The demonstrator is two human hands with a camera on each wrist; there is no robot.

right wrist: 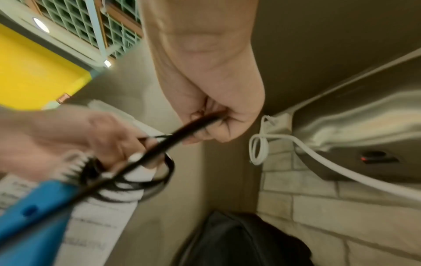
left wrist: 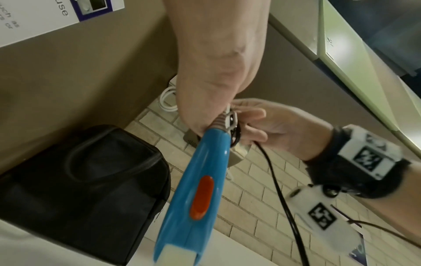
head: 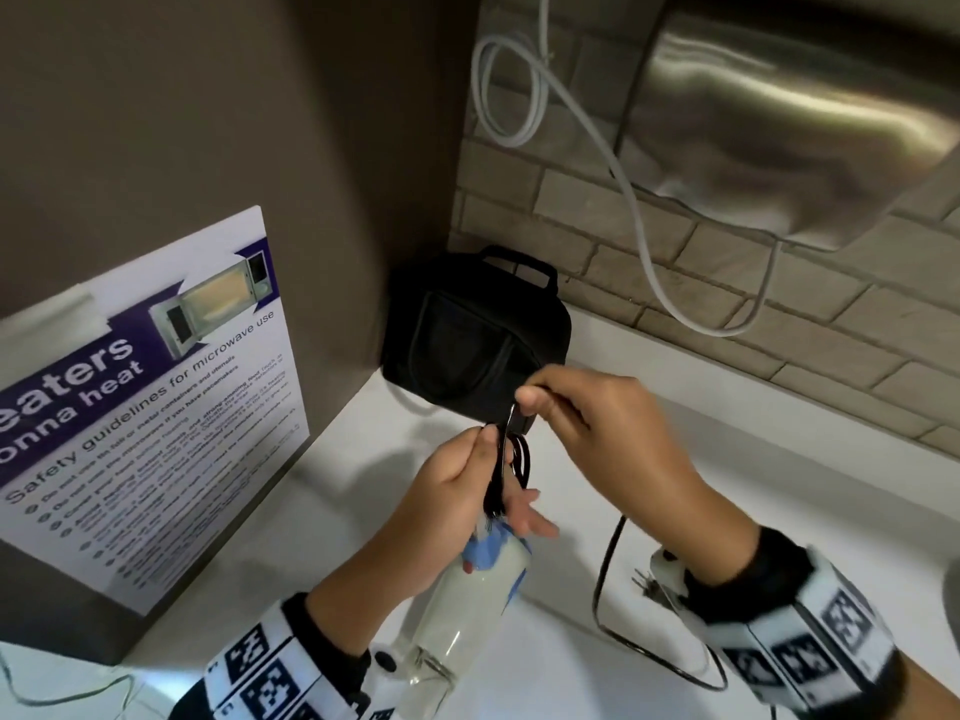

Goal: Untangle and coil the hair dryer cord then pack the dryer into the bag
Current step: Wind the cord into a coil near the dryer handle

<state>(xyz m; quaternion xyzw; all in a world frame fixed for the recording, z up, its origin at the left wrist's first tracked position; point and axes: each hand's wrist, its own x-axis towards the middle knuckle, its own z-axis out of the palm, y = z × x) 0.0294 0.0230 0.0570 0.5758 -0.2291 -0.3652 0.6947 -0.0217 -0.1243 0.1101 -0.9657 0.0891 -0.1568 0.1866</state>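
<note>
Surface: white counter point(head: 727, 407), brick-tiled wall, microwave poster point(head: 156, 387) at left | bag point(head: 467, 330): black, set in the corner | hair dryer point(left wrist: 193, 189): blue, orange switch, gripped by left hand point(head: 462, 491) above the counter | cord point(right wrist: 159, 149): black, looped, pinched by right hand point(head: 587, 407)

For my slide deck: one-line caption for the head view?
Left hand holds the hair dryer while right hand pinches its black cord, black bag behind.
</note>
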